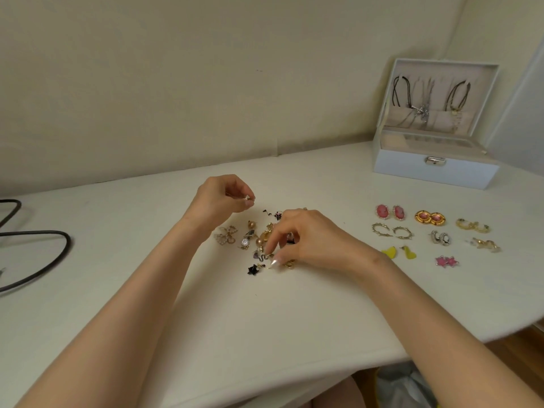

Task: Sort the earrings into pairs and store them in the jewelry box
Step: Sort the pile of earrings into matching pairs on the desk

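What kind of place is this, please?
Probably a room at home: a plain white table against a bare wall, a personal jewelry box with necklaces hung in its lid, and a black cable lying at the left.

On the white table, the left hand pinched a small silvery earring between thumb and forefinger. The right hand curled over a heap of mixed gold, black and crystal earrings mid-table, fingertips down among them; whether they gripped one was unclear. Toward the right edge lay sorted pairs: pink oval earrings, gold hoops, yellow hearts, pink stars. An open white jewelry box stood at the far right corner.
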`<state>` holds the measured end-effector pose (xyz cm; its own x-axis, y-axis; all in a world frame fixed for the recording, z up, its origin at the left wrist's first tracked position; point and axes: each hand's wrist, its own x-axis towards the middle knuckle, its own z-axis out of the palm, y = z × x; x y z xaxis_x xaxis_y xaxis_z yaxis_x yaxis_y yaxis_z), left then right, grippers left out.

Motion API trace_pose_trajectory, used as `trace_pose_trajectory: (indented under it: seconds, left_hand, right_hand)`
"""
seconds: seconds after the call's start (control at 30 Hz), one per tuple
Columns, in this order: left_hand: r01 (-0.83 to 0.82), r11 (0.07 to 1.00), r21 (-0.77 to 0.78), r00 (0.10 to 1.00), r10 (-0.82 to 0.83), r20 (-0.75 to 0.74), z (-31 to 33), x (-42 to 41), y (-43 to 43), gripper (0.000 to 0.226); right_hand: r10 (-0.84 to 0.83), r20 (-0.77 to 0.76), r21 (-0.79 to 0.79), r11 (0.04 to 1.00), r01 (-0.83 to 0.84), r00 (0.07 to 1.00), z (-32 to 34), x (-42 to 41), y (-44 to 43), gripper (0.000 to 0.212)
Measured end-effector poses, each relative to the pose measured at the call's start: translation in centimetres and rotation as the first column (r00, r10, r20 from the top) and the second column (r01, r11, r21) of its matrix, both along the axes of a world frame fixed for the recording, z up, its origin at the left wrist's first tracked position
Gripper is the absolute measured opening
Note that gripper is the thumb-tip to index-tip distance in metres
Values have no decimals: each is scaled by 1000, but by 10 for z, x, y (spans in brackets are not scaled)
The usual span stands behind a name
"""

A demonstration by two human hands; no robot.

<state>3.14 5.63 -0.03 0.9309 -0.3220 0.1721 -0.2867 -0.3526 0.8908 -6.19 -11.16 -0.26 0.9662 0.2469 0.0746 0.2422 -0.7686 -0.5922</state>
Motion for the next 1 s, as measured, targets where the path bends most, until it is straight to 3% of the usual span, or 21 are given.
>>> trace_pose_trajectory:
  seconds: [0.17, 0.27, 0.43, 0.57, 0.77, 1.0]
  left_hand:
    - [7, 999, -37, 1000, -7, 8, 2, -2, -2, 12]
    - [11, 999, -41, 1000, -10, 19, 4, -3, -3, 11]
    - [89, 996, -12, 996, -89, -7, 4, -5, -5, 13]
    - [148, 989, 2, 989, -148, -30, 4, -7, -7, 16]
    - [150, 989, 3, 988, -150, -32, 4, -8, -9, 15]
    - [181, 984, 2, 983, -181, -32, 4, -10, -12, 13]
  right_hand:
    - [-2, -56, 90, 996, 7, 998, 0, -7, -10, 9]
    - [-110, 37, 190, 976, 101, 993, 3, -6, -21, 8]
    - [-275, 102, 67, 961, 269, 956, 1, 1, -38, 24]
    - [-231, 61, 22, 973, 230, 971, -5, 0, -35, 13]
    - [-188, 113, 30, 982, 186, 976, -4, 1, -30, 18]
    - [-121, 51, -22, 992, 122, 991, -5, 0, -24, 11]
